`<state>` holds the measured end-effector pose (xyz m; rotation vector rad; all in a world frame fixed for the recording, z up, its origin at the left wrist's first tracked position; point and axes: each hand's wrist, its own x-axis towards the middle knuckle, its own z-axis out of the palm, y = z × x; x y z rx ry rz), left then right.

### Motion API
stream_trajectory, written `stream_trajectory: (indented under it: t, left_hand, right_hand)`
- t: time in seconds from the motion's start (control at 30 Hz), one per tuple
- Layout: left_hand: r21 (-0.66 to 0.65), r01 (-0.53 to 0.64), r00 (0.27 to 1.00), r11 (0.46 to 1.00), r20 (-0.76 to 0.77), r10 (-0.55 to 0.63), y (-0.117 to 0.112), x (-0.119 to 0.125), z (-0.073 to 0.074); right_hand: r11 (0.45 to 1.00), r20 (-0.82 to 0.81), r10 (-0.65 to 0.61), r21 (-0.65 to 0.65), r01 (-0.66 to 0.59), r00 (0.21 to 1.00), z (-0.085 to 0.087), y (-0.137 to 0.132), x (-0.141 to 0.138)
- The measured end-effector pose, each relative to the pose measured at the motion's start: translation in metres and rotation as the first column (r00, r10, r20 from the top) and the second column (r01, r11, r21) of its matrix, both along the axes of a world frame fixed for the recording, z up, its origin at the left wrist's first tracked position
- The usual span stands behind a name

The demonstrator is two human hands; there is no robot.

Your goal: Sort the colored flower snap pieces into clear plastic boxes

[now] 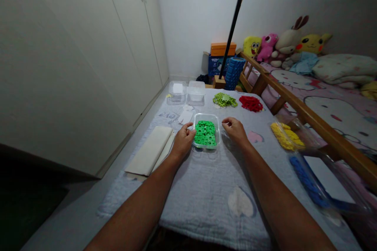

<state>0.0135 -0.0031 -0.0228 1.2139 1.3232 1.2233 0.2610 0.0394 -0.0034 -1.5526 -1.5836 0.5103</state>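
A clear plastic container (218, 130) filled with green snowflake-shaped plastic pieces (205, 133) stands in the middle of the cloth-covered table. My left hand (184, 140) is at its left side, with thumb and fingers against the wall. On the other side, my right hand (235, 129) hovers just off the container, fingers loosely bent and no object visible in them. White paper cards (185, 117) lie just behind my left hand. Farther back are a pile of light green pieces (225, 100) and a pile of red pieces (251, 103).
Two clear containers (196, 93) stand at the table's far left edge. A folded beige cloth or bag (150, 151) lies at left. Along the right edge sit containers of yellow pieces (286, 136) and blue pieces (308, 182), beside a wooden bed rail (312, 115). A black pole (235, 19) rises behind.
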Motion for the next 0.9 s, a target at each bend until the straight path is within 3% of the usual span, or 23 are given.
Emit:
stream_trajectory:
  t: [0.17,0.37,0.6,0.77,0.9]
  left_hand:
    - [0.008,0.039,0.999,0.999,0.037,-0.039,-0.001,0.001,-0.001]
    - [-0.013,0.074,0.993,0.997,0.09,-0.073,-0.002,0.002,0.001]
    - [-0.033,0.126,0.989,0.991,0.076,-0.123,-0.004,0.004,0.005]
    - [0.083,-0.004,0.995,0.997,-0.103,0.013,-0.001,-0.001,0.006]
    - [0.158,-0.111,0.954,0.981,-0.258,0.149,0.002,-0.007,0.011]
  right_hand:
    - [1.0,-0.08,-0.019,0.001,0.019,0.997,-0.01,-0.007,-0.001]
    - [0.993,-0.284,0.085,-0.049,-0.103,0.955,-0.013,-0.02,-0.013]
    - [0.989,-0.42,-0.006,-0.139,-0.058,0.908,-0.014,-0.02,-0.018]
    - [0.987,-0.444,-0.044,-0.158,-0.03,0.895,-0.014,-0.022,-0.017]
    - [0.991,-0.416,-0.073,-0.129,0.02,0.907,-0.014,-0.025,-0.016]
